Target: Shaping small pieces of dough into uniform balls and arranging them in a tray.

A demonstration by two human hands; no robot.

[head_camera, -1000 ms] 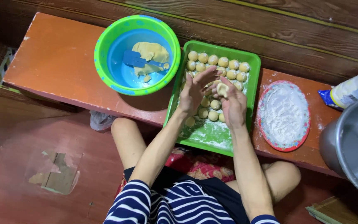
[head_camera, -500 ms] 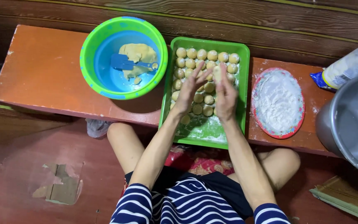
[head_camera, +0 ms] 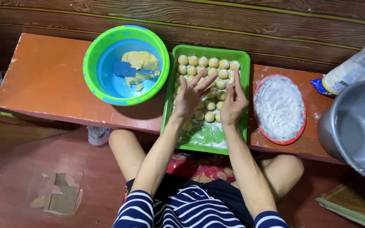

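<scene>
Both my hands hover over a green tray (head_camera: 210, 49) on an orange bench. My left hand (head_camera: 191, 95) has its fingers spread wide, palm turned toward the right hand. My right hand (head_camera: 234, 101) is held flat and upright, a small gap away from the left. Nothing shows in either hand. Several small round dough balls (head_camera: 208, 62) lie in rows in the far half of the tray. The near half of the tray is dusted with flour (head_camera: 205, 135).
Left of the tray stands a green-rimmed blue bowl (head_camera: 90, 69) holding a lump of dough (head_camera: 140, 60) and a blue scraper (head_camera: 125, 69). A red-rimmed plate (head_camera: 256, 103) of flour, a metal pot (head_camera: 355, 126) and a plastic bag (head_camera: 351, 69) sit right. My knees are under the bench (head_camera: 47, 80).
My palms were pressed together around a dough ball; now they are apart with fingers spread and no ball shows between them. The view has shifted slightly.
</scene>
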